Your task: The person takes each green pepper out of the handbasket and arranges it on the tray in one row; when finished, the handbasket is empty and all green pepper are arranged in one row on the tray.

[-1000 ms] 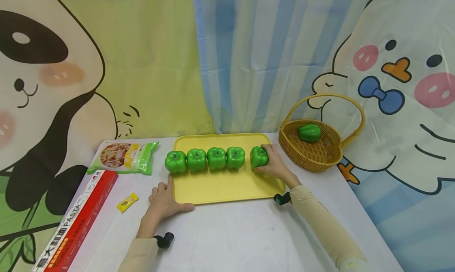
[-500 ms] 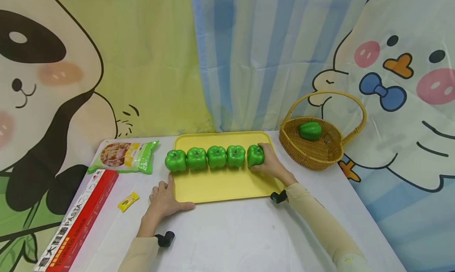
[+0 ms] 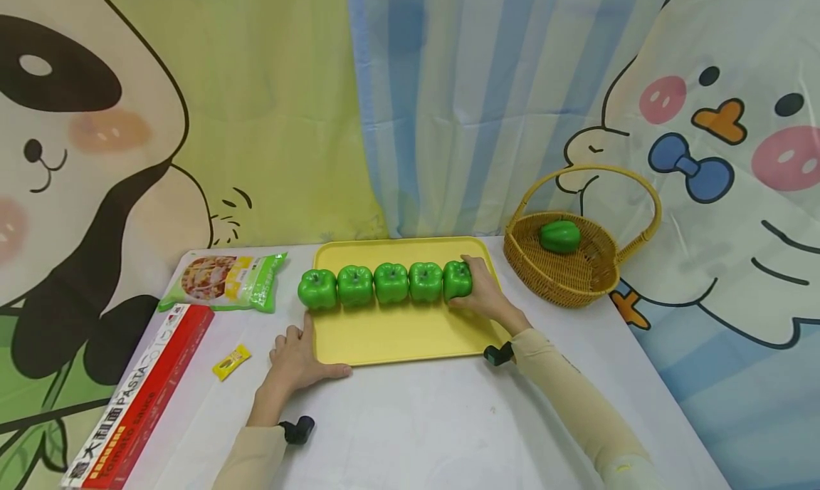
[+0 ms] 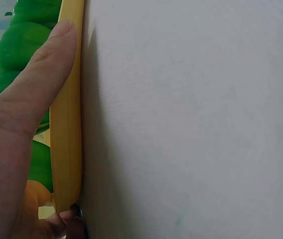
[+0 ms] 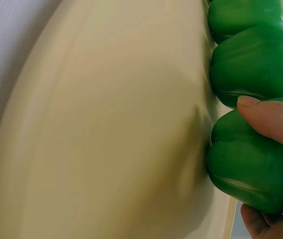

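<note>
A yellow tray (image 3: 391, 337) lies on the table with several green bell peppers in a row across it, the leftmost pepper (image 3: 317, 289) at its left edge. My left hand (image 3: 295, 362) holds the tray's near left corner; its thumb (image 4: 51, 57) lies along the front rim and the other fingers are at the left side. At the row's right end, my right hand (image 3: 482, 290) grips a green bell pepper (image 5: 255, 164), thumb on the near side. In the right wrist view this pepper sits close against the neighbouring pepper (image 5: 255, 62).
Behind the tray's right side stands a wicker basket (image 3: 544, 280) with one green bell pepper (image 3: 560, 236) in it. To the left lie a green food bag (image 3: 224, 282), a red pasta box (image 3: 144, 397) and a small yellow packet (image 3: 231, 362). Printed curtains hang behind the table.
My right hand has slid the gripped bell pepper leftward along the tray, closing the gap to the row. The left hand has stayed at the tray's corner.
</note>
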Motion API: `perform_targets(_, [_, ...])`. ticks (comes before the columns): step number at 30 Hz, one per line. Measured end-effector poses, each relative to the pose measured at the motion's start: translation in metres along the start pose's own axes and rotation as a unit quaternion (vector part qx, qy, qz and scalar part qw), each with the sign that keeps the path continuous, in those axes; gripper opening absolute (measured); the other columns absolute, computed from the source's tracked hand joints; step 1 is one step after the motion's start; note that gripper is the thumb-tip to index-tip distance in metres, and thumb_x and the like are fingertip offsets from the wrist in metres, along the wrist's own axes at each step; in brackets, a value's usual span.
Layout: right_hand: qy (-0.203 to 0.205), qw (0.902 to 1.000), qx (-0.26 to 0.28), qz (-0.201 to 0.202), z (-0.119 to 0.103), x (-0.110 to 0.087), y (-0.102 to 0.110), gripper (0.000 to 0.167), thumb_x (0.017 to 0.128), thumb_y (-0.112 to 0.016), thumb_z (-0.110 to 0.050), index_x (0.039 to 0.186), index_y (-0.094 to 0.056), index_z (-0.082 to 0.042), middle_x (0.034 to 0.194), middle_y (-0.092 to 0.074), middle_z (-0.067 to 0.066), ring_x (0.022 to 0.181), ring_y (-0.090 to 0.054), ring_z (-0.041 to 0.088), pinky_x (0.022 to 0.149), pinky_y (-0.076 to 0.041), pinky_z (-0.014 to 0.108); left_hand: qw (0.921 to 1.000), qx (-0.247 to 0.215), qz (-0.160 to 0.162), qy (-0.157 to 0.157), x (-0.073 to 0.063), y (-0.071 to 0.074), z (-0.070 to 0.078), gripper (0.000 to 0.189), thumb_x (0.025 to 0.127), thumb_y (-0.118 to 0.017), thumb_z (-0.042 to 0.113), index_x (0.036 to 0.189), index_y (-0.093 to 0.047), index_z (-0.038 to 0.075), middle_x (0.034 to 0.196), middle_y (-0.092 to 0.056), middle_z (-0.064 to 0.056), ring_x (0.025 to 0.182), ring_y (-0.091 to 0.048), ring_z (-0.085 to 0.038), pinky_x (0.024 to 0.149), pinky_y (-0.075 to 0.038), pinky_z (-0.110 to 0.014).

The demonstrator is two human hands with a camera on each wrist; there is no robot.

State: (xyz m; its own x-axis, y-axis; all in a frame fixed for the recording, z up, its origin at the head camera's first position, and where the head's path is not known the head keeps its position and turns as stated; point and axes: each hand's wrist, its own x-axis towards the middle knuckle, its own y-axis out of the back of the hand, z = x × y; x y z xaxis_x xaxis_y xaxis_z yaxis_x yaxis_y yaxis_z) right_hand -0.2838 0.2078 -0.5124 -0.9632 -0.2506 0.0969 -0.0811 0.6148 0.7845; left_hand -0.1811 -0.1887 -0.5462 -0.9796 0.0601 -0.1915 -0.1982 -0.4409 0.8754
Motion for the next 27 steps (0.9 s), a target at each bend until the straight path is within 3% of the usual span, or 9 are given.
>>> perform_targets(27, [-0.013,0.9997,0.018,-0.013,0.0011,-0.0055,-0.0005,0.111,0.072,-0.092,-0.026,0.157,-0.023,-0.006,0.152,-0.029,0.021,0.136,-0.042,0.041,0.113,-0.037,0.059,1.0000,-0.008,0.000,0.005,-0.0002,-0.0001,-0.0002,0.154,0.055,-0.080,0.081,0.161,0.000,0.003,0.124,-0.043,-0.025,0.100,-0.038,-0.036,0.080,-0.033,-0.046])
